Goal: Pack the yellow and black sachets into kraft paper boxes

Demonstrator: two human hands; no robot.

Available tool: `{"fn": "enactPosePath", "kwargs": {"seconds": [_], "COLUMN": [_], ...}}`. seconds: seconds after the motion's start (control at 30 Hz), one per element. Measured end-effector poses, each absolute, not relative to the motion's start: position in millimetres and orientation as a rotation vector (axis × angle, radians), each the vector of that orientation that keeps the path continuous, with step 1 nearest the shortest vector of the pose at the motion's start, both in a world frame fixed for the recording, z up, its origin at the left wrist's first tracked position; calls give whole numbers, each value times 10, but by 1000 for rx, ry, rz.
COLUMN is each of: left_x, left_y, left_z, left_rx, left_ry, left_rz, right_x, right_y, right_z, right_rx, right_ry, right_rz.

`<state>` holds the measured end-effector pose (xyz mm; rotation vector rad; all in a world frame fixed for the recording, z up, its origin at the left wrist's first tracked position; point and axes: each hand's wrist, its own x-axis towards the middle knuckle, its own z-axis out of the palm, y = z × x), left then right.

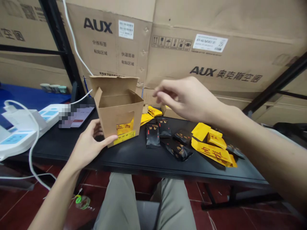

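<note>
My left hand [89, 144] grips a kraft cardboard box [117, 123] at its lower left corner, with the thumb stretched along the front. The box stands open at the top, its flaps raised, and yellow sachets [124, 127] show through its front window. My right hand [184, 99] hangs in the air above the table, fingers loosely curled and holding nothing. Below that hand lie several black sachets [163, 127] with gold print. Several yellow sachets with red lettering [212, 151] are heaped to their right, and more [154, 111] sit behind the box.
The black table [141, 163] has a white power strip [21, 137] and a phone [81, 116] at its left. Large AUX cardboard cartons [203, 54] and black shelf uprights rise behind it. White cables trail off the left edge, above a red tiled floor.
</note>
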<state>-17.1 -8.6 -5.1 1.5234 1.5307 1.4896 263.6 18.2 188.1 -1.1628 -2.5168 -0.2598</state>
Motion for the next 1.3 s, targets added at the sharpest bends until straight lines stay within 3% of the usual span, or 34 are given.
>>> {"fn": "enactPosePath", "kwargs": {"seconds": [0.1,0.23,0.37,0.63,0.87,1.03,1.3], "left_x": [-170,-169,-159,-120,-120,-117,-115], "left_y": [-91,-92,-85,-104,-110,-116,-107], "left_z": [-47,-45,-42,9,8,13,14], "left_rx": [1524,1508,1495,1456,1450,1442,1427], "left_ry": [1532,1527,1532,1528,1535,1540,1547], "left_rz": [1461,1462,1466,1479,1478,1492,1488], "right_x": [3176,3828,4166,4290,4259,4002,3685], "right_y": [304,427,400,398,548,551,780], "right_z": [1669,1335,1021,881,1311,1558,872], "right_rx": [-1481,-1943,-2153,-2022,-1861,-1682,-1511], "right_ry": [-2553,-2667,-2683,-2674,-2549,-2153,-1639], "right_rz": [-255,11,163,156,89,-159,254]}}
